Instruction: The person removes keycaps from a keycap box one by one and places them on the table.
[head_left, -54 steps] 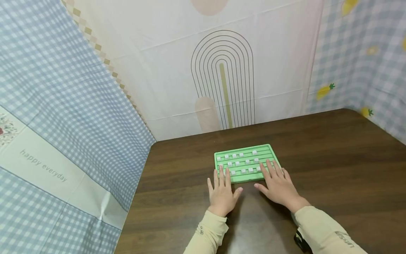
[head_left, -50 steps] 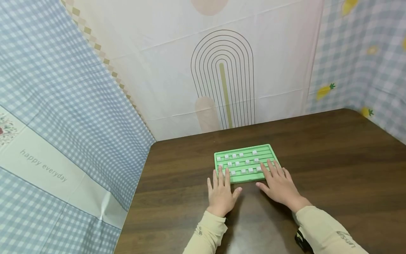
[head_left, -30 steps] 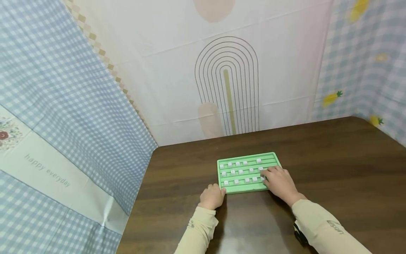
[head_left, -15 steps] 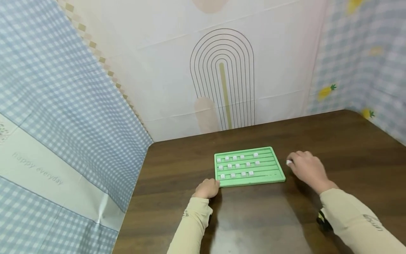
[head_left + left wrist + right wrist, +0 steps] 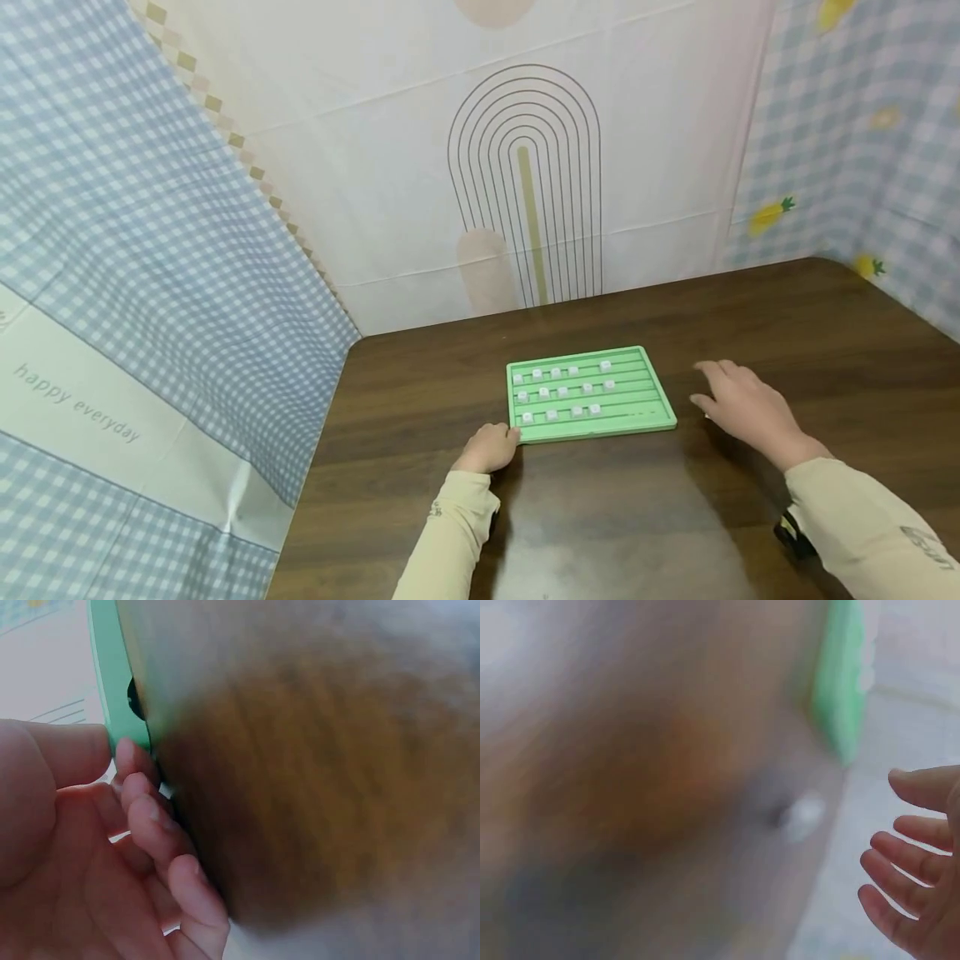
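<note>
On the table lies a green grooved tray (image 5: 637, 421) with several small white cubes (image 5: 577, 412) in three rows. My left hand (image 5: 487, 448) holds its near left corner; in the left wrist view the thumb lies on the green rim (image 5: 112, 690) and the fingertips are at its edge. My right hand (image 5: 753, 412) is over the table right of the tray, fingers apart with nothing between them. A single white cube (image 5: 804, 817), blurred in the right wrist view, sits on the table below that hand; the head view shows only a sliver of it by the thumb.
The dark wooden table (image 5: 600, 517) reaches back to a white cloth (image 5: 390, 208) with a printed arch. Blue checked cloth (image 5: 187, 208) hangs along the left side and also at the right.
Both hands were flat over the tray; the left then took its near left corner. My right hand picked a white cube from the nearest row, carried it right and let go of it.
</note>
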Tool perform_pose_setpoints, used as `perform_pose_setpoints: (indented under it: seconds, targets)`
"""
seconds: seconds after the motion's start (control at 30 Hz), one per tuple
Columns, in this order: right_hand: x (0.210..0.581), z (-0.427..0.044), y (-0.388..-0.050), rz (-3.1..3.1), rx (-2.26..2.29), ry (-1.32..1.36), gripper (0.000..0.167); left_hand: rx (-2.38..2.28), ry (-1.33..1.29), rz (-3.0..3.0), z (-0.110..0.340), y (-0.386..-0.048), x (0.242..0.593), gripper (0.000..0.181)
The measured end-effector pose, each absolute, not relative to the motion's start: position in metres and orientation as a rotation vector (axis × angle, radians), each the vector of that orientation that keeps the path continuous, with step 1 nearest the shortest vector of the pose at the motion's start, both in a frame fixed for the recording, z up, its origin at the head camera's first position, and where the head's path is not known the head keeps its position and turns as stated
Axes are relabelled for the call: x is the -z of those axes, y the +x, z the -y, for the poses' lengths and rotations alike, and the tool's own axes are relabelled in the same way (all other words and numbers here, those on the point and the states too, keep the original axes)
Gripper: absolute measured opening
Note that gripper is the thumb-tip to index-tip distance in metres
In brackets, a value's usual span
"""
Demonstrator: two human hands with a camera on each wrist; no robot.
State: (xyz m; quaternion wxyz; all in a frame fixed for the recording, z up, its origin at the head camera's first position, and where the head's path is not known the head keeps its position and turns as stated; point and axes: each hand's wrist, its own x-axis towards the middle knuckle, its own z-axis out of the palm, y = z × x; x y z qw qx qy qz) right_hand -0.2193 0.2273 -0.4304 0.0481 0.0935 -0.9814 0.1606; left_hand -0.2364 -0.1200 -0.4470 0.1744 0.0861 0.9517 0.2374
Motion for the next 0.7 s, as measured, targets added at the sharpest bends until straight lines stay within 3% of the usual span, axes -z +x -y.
perform_pose_setpoints:
  seconds: [0.13, 0.33, 0.53, 0.7]
  targets:
    - [0.420, -0.188, -0.230, 2.914, -0.449, 0.417, 0.032, -0.644, 0.248, -2.722, 0.118, -0.236, 0.447, 0.044]
    - [0.447, -0.136, -0.244, 2.882, -0.403, 0.511, 0.024, -0.578, 0.275, -2.753, 0.107, -0.236, 0.446, 0.043]
    - [0.464, -0.122, -0.243, 2.849, -0.343, 0.494, 0.011, -0.618, 0.304, -2.702, 0.102, -0.233, 0.449, 0.044]
    - [0.466, -0.121, -0.243, 2.802, -0.325, 0.497, 0.012, -0.619, 0.323, -2.710, 0.102, -0.235, 0.449, 0.041]
